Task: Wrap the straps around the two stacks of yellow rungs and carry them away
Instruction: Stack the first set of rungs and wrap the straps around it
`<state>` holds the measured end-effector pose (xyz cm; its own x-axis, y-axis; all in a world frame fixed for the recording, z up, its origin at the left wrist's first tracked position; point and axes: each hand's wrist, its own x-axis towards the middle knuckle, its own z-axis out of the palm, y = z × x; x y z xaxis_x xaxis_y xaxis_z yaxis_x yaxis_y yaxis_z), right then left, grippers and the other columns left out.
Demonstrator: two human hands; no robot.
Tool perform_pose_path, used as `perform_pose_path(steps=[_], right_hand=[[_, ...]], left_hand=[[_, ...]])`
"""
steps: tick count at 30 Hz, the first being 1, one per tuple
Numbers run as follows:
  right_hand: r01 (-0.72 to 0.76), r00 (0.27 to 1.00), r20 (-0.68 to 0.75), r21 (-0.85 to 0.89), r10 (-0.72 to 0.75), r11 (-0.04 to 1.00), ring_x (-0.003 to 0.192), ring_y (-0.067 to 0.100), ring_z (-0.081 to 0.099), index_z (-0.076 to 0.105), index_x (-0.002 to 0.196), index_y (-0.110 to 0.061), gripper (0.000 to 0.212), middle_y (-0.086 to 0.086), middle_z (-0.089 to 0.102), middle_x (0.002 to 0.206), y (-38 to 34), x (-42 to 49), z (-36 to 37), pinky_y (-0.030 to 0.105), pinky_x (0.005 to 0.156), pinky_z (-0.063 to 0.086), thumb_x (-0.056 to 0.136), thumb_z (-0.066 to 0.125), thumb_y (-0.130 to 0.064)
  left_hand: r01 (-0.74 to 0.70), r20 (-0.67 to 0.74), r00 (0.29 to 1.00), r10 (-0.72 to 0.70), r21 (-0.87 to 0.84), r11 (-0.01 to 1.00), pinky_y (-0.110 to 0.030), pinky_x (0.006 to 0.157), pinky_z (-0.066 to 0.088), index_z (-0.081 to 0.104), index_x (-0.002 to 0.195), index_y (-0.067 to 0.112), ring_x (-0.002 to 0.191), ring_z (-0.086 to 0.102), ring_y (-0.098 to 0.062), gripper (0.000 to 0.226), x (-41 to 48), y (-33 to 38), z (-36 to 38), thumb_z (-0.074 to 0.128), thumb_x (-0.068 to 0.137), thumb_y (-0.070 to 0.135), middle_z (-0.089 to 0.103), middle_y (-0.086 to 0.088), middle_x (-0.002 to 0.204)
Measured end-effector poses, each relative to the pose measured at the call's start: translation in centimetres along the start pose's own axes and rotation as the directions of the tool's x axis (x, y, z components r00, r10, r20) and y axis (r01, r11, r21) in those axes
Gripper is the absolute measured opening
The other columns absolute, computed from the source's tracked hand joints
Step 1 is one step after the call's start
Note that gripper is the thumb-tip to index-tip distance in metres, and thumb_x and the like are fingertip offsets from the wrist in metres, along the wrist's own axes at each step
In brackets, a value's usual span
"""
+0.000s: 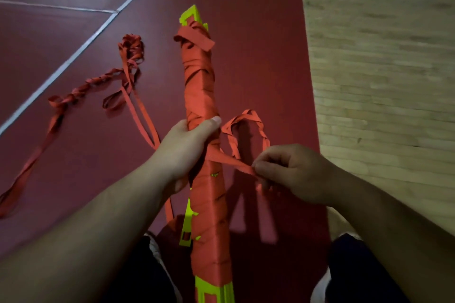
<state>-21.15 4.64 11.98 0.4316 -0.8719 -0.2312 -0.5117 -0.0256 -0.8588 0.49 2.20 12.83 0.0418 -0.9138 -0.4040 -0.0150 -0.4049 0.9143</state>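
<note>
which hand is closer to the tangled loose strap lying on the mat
Left. The left hand grips the wrapped stack of rungs, on the same side as the tangled strap. The right hand is beyond the stack, pinching a strap tail.

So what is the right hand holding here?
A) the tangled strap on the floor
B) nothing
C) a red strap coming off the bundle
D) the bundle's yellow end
C: the right hand pinches a red strap that runs off the wrapped bundle, which the left hand grips.
</note>
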Motion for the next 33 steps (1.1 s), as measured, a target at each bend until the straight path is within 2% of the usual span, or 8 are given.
perform_pose_path(steps=[6,9,13,20,25,27,30,33], right_hand=[[0.000,0.997,0.083,-0.057,0.004,0.998,0.065,0.017,0.060,0.062,0.085,-0.016,0.016,0.007,0.070,0.077,1.1,-0.1,-0.2,0.040,0.065,0.050,0.086,0.077,-0.021],[-0.013,0.998,0.055,-0.046,0.016,0.999,0.062,0.015,0.063,0.058,0.086,-0.019,0.023,0.004,0.067,0.074,1.6,0.2,-0.5,0.033,0.058,0.050,0.082,0.080,-0.021],[-0.052,0.998,0.026,-0.016,0.052,0.999,0.078,0.023,0.069,0.069,0.099,-0.027,0.023,0.006,0.072,0.086,1.9,0.9,-0.7,0.041,0.074,0.054,0.087,0.065,-0.046],[-0.057,0.992,0.098,-0.193,0.077,0.980,0.071,0.001,0.063,0.068,0.092,-0.026,0.007,-0.012,0.070,0.078,3.2,1.9,-0.5,0.022,0.069,0.050,0.089,0.072,-0.031],[-0.015,1.000,-0.014,-0.123,0.014,0.992,0.091,0.004,0.061,0.053,0.126,-0.044,0.053,-0.011,0.061,0.111,3.6,3.4,0.8,0.027,0.088,0.050,0.080,0.079,-0.043],[-0.010,0.999,0.030,-0.127,0.013,0.992,0.102,0.006,0.058,0.048,0.124,-0.057,0.059,-0.009,0.055,0.120,2.7,4.2,1.5,0.022,0.092,0.047,0.077,0.082,-0.041],[0.028,0.998,0.061,-0.039,-0.026,0.999,0.108,0.009,0.061,0.071,0.110,-0.034,0.039,-0.007,0.062,0.117,2.1,5.6,3.7,0.032,0.098,0.049,0.074,0.080,-0.047],[0.017,1.000,0.010,0.004,-0.017,1.000,0.088,0.014,0.068,0.073,0.097,-0.022,0.040,-0.001,0.072,0.096,2.2,5.9,4.6,0.045,0.087,0.054,0.074,0.071,-0.054]], left_hand=[[0.018,0.044,0.999,-0.021,0.067,0.998,-0.052,0.093,0.056,0.070,0.104,0.013,0.090,0.075,-0.030,0.034,0.7,-0.5,-0.2,0.073,0.086,0.041,0.078,-0.009,0.093],[0.013,0.053,0.998,-0.020,0.130,0.991,-0.046,0.088,0.058,0.071,0.103,0.016,0.085,0.075,-0.025,0.041,1.5,-0.7,-0.3,0.076,0.078,0.048,0.078,-0.006,0.091],[-0.006,0.033,0.999,0.001,0.144,0.990,-0.038,0.071,0.056,0.071,0.100,0.014,0.071,0.072,-0.024,0.027,2.1,-0.2,-0.3,0.072,0.087,0.037,0.076,-0.006,0.081],[0.007,0.069,0.998,-0.007,0.002,1.000,-0.028,0.052,0.053,0.068,0.097,0.013,0.056,0.068,-0.018,0.017,2.2,1.7,0.5,0.068,0.092,0.029,0.070,-0.002,0.065],[-0.043,0.160,0.987,0.030,0.077,0.996,-0.030,0.059,0.055,0.069,0.092,0.013,0.063,0.069,-0.022,0.021,1.9,3.6,1.1,0.069,0.089,0.033,0.073,-0.005,0.072],[-0.114,0.204,0.976,0.075,0.184,0.976,-0.036,0.065,0.057,0.072,0.093,0.015,0.072,0.074,-0.026,0.028,1.8,4.3,0.9,0.074,0.083,0.041,0.076,-0.006,0.079],[-0.189,0.242,0.962,0.128,0.251,0.949,-0.041,0.072,0.056,0.072,0.090,0.018,0.072,0.074,-0.025,0.028,1.3,4.9,0.8,0.075,0.081,0.044,0.076,-0.004,0.078],[-0.206,0.245,0.958,0.146,0.237,0.949,-0.040,0.069,0.054,0.072,0.089,0.018,0.066,0.070,-0.021,0.024,1.3,4.8,0.3,0.074,0.084,0.041,0.074,-0.004,0.074]])
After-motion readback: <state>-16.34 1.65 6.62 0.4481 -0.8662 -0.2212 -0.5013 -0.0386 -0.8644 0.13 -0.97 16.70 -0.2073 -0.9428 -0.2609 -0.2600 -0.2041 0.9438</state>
